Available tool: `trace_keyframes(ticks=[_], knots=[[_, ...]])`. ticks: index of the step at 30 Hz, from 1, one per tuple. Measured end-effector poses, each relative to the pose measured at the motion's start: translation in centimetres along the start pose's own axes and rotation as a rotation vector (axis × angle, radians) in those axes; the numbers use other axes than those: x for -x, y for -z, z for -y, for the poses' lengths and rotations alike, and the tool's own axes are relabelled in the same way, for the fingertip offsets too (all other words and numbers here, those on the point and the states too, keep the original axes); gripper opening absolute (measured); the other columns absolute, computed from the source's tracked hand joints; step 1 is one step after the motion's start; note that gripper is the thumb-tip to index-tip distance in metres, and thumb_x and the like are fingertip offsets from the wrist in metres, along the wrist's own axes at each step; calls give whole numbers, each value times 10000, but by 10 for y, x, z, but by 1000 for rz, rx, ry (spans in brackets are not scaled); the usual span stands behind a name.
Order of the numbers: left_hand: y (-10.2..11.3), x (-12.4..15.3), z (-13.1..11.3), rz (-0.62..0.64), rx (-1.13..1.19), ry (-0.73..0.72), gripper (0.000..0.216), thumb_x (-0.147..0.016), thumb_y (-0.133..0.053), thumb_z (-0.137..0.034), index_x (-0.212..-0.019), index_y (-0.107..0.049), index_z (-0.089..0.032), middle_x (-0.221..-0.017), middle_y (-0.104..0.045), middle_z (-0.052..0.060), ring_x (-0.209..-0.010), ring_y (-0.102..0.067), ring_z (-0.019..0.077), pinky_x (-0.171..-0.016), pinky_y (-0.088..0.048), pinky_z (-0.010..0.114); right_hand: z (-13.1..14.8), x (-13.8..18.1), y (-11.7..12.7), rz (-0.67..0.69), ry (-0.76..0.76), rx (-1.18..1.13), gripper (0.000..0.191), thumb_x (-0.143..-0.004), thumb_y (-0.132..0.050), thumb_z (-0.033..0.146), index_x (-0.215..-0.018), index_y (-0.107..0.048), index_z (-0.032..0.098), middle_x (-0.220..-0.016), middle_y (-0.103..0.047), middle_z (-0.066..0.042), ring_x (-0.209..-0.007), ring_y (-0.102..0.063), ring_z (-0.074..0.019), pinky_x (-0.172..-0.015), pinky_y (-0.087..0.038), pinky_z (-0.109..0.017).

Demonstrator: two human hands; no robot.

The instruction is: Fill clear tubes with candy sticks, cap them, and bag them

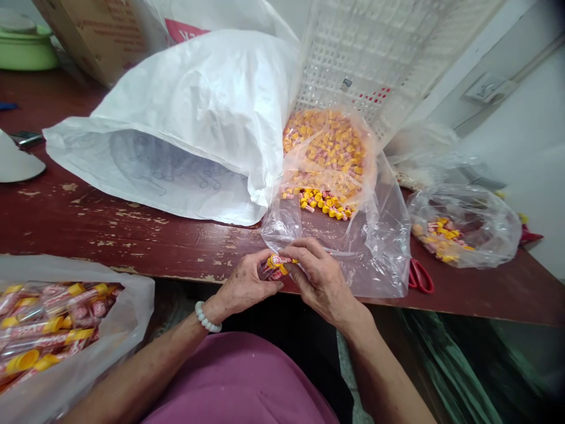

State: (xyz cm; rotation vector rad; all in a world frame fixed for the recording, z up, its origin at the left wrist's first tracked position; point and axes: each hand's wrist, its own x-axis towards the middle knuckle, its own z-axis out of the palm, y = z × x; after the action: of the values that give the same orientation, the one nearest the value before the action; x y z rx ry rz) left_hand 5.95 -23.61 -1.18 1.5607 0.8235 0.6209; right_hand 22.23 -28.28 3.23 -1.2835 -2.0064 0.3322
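Both hands meet at the bench's (132,235) near edge: left hand (245,287) and right hand (320,280) pinch one candy tube (276,265), clear bag (353,235) open just beyond.

A small pink-and-red wrapped candy tube (277,266) with a yellow cap lies roughly level at the table's near edge, pinched between the left hand (244,287) and the right hand (318,278). Fingers hide most of it, so it may be more than one piece.
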Motion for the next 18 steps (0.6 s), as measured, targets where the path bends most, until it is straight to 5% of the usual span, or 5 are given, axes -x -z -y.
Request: trace_keyframes(ticks=[4,13,15,18], knots=[[0,-2,2,4,9,4,234,-694,-623,-147,-927,-601,-130,-782,-585,-3,-705,-514,122,-622,-408,217,1,-1,-2,2,-20,-12,246,-889,-468,106,-1086,-565,217,-1041,-547,-74,-968,-550,-158,-831,-496,-306],[-2,-5,10,25,-7,-35,211,-694,-628,-153,-903,-611,-128,-856,-631,13,-756,-541,136,-653,-429,220,13,-4,-9,282,40,87,358,-817,-466,32,-1118,-550,207,-1092,-592,-78,-977,-533,-208,-841,-475,-381],[-2,-5,9,21,-18,-23,181,-692,-624,-160,-868,-610,-118,-824,-625,15,-734,-540,135,-641,-426,220,14,-6,-6,235,36,37,383,-832,-468,45,-1170,-524,216,-1107,-606,-68,-1010,-539,-205,-875,-467,-385],[-1,-6,6,11,-22,-7,174,-685,-601,-138,-858,-597,-119,-775,-601,4,-694,-524,126,-621,-411,218,9,-13,2,-29,-25,-38,296,-880,-484,114,-1149,-547,220,-1105,-612,-64,-1038,-560,-177,-891,-476,-348]])
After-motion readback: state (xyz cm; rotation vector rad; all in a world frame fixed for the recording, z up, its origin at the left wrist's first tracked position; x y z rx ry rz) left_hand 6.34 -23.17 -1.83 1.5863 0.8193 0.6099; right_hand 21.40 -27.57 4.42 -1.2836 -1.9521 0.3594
